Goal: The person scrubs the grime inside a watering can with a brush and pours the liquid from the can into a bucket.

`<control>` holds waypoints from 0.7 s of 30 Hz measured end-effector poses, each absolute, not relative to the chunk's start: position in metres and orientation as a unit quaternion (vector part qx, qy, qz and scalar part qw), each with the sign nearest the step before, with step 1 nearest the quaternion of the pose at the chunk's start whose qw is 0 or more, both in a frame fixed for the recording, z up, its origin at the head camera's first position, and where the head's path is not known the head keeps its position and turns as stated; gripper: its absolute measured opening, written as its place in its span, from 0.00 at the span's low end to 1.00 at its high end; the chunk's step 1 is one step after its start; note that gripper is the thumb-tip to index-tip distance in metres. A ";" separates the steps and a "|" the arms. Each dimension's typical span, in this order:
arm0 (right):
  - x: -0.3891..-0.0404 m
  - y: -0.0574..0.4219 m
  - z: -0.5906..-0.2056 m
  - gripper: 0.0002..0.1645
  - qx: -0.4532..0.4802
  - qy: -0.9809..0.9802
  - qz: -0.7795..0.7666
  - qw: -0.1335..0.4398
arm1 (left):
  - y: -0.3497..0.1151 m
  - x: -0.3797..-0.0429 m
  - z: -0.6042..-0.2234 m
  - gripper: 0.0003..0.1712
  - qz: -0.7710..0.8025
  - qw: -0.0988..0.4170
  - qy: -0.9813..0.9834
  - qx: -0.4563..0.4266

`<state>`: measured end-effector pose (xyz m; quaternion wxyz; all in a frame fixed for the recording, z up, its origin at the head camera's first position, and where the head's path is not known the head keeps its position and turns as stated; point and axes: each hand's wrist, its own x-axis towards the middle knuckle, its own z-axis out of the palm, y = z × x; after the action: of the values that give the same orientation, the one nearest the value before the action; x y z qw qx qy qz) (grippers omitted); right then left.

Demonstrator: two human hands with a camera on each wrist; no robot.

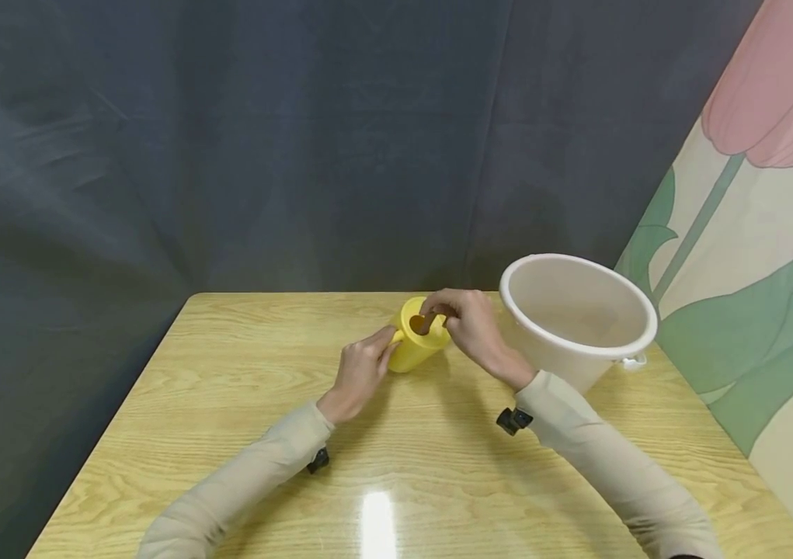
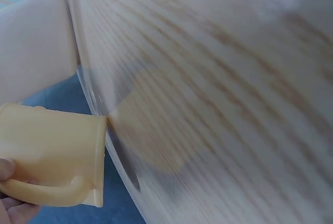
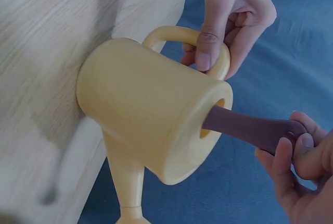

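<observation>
A yellow watering can stands on the wooden table, its base at the tabletop. Its spout points away from the side handle. My left hand grips that side handle, thumb on top in the right wrist view. Over the can's top opening is my right hand, pinching the end of a dark purple-brown tool handle. The handle passes through the round opening, and its other end is hidden inside the can. In the left wrist view, the can appears from the handle side.
Just right of the can stands a large white bucket, close beside my right wrist. The wooden table spreads to the left and in front. A dark curtain hangs behind, and a wall with painted tulips borders the right side.
</observation>
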<state>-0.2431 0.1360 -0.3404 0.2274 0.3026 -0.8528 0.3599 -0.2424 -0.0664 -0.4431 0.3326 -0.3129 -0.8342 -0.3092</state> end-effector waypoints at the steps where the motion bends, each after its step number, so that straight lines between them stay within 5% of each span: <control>1: -0.243 0.135 -0.341 0.27 0.300 -0.854 0.357 0.230 | -0.066 -0.242 -0.443 0.08 -0.309 0.332 -0.834 -0.313; 12: -0.244 0.132 -0.339 0.15 0.284 -0.844 0.350 0.290 | -0.065 -0.242 -0.442 0.07 -0.308 0.333 -0.837 -0.306; 21: -0.243 0.136 -0.342 0.27 0.334 -0.845 0.334 0.250 | -0.066 -0.242 -0.442 0.08 -0.306 0.325 -0.838 -0.315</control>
<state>-0.2431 0.1356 -0.3416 0.2502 0.3341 -0.8449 0.3344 -0.2420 -0.0658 -0.4416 0.3245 -0.3154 -0.8376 -0.3059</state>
